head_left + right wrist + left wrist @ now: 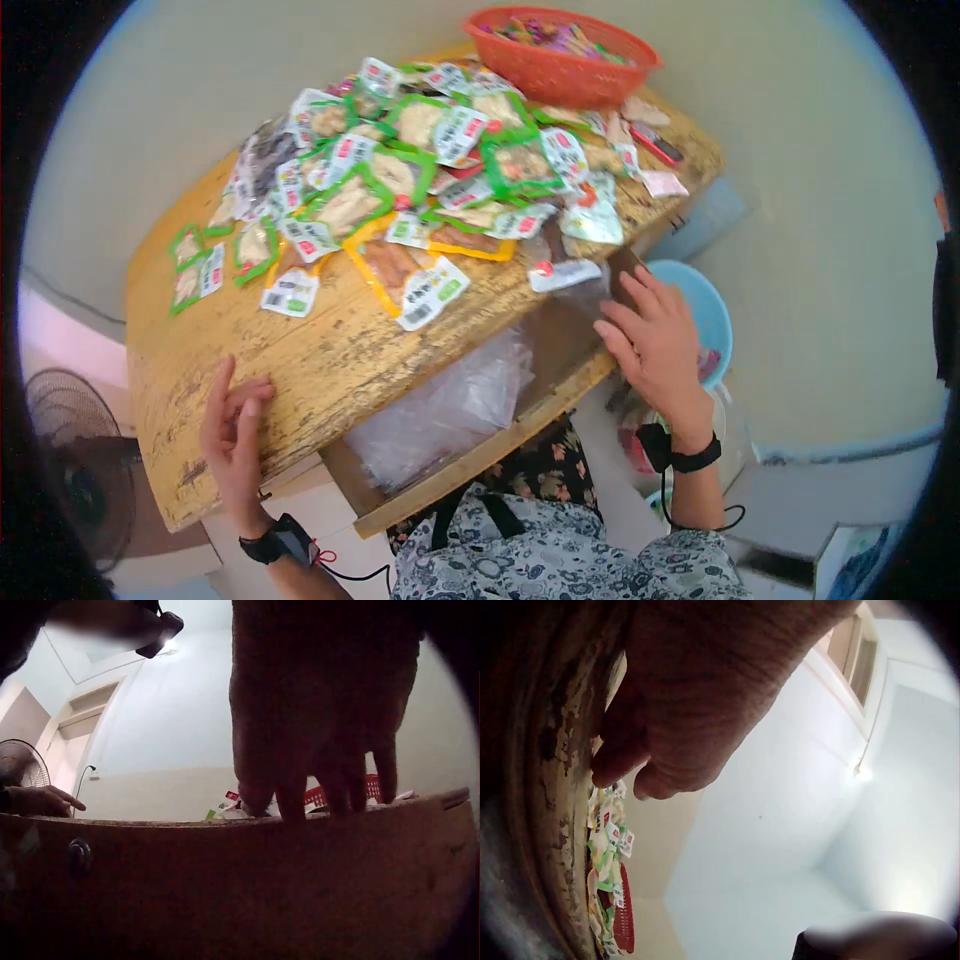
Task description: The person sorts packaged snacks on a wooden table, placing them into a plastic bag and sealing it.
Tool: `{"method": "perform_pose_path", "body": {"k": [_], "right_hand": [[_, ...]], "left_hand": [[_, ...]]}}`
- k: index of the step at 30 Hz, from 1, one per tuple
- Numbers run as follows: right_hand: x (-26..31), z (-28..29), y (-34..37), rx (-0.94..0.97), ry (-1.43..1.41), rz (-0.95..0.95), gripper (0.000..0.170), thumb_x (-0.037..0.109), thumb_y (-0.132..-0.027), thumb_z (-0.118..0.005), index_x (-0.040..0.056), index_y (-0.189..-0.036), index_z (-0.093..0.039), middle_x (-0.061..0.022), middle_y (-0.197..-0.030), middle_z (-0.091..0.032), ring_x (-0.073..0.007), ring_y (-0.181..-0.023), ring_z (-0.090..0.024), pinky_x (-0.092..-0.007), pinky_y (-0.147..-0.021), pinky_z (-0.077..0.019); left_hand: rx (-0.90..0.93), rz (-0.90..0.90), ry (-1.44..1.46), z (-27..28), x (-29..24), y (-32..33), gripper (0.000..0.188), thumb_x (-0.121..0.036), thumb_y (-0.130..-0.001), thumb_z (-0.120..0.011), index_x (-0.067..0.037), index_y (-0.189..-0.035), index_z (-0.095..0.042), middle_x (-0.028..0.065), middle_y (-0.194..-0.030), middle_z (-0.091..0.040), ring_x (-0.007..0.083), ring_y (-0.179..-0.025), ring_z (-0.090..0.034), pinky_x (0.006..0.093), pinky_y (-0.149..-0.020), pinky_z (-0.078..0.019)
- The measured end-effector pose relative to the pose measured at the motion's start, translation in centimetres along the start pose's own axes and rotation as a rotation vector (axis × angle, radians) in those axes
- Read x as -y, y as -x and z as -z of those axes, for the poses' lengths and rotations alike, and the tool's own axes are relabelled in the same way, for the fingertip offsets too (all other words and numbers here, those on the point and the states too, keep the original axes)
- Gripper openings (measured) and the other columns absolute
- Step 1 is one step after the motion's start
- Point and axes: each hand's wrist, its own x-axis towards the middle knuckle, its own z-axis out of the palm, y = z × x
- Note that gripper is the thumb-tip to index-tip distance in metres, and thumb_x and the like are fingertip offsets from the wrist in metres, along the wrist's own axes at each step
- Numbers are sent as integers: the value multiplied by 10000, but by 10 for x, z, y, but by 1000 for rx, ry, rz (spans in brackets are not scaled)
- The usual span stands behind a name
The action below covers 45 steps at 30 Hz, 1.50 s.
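My left hand [236,432] is at the front left of the wooden table [300,370], fingers loosely extended and holding nothing. Over the right end of the pulled-out drawer [560,385] hovers my right hand [658,350], its fingers spread and slightly bent, with nothing in them. Clear plastic bags [450,400] lie inside the drawer. A heap of sealed food packets [415,125] with green edges covers the back of the table. Nearest the front is a yellow-edged packet [395,270]; a brown packet [560,270] lies by the right hand.
A red plastic basket [570,75] of small colourful packs stands at the back right, near a red and black object [655,145]. Below the table's right side is a blue basin [705,310]. A fan [85,460] stands at the left, and a wall runs behind the table.
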Motion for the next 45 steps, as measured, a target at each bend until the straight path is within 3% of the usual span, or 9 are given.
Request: {"method": "perform_pose_path", "body": {"k": [4,8,16,25,29,35,38,41,45], "right_hand": [[3,-22,-8,158,110,-66,314,367,-939,-643,81,-1023,-742,-196,-1217,-666,-398,-1278,-524,-549,-1052,-391],[3,-21,-17,230,-94,-266,190,243,-898,-689,54,-909,-700,-170,-980,-678,-351,-973,-651,-462,-829,-510],[54,-1,-2,-129,-520,-261,137,-14,-791,-742,30,-881,-649,-106,-857,-641,-280,-756,-629,-359,-691,-507],[159,13,-7,-187,-841,140,268,-42,-794,-758,30,-1035,-665,-112,-939,-699,-224,-718,-632,-334,-649,-512],[182,7,-19,-144,-926,360,415,12,-816,-730,29,-1220,-637,-149,-1068,-717,-346,-868,-698,-414,-745,-574],[175,23,-16,45,-888,220,501,3,-778,-678,9,-1272,-594,-179,-1157,-697,-395,-989,-690,-452,-870,-560],[152,18,-11,-312,-694,169,536,32,-784,-694,-38,-1298,-558,-197,-1237,-668,-354,-1122,-641,-446,-1014,-470],[128,26,-32,-301,-471,215,644,193,-778,-777,19,-1351,-541,-207,-1364,-596,-411,-1163,-617,-513,-1052,-443],[118,19,-28,-52,-834,46,731,281,-806,-793,28,-1425,-497,-190,-1401,-572,-349,-1231,-584,-483,-1060,-435]], "left_hand": [[2,2,46,1,0,1,518,-64,-976,-598,15,-1473,-477,97,-1002,-724,192,-1059,-661,339,-965,-496],[11,-10,54,4,-1,1,505,-65,-968,-616,6,-1455,-502,103,-1006,-729,189,-1050,-667,332,-953,-508],[-208,-42,84,4,-2,4,371,-39,-931,-654,7,-1298,-623,105,-990,-734,178,-964,-686,319,-895,-529],[456,-171,247,-57,-78,31,430,-127,-878,-770,-29,-1273,-635,120,-1126,-698,207,-951,-695,330,-845,-564],[496,-76,489,-84,-78,38,513,-152,-895,-780,-12,-1348,-585,92,-1186,-662,155,-997,-664,317,-896,-546],[404,190,508,-82,-53,42,348,-140,-1021,-611,18,-1330,-587,68,-1111,-693,124,-1010,-651,296,-892,-536],[315,205,781,-75,-50,42,295,-126,-1055,-533,28,-1297,-602,80,-1041,-706,147,-969,-670,294,-865,-541],[276,124,756,-65,-45,43,280,-142,-1057,-526,28,-1261,-614,89,-1014,-704,167,-890,-682,299,-822,-552],[116,18,798,-54,-30,40,236,-160,-1060,-515,15,-1169,-631,74,-967,-691,154,-790,-663,297,-713,-556]]}}
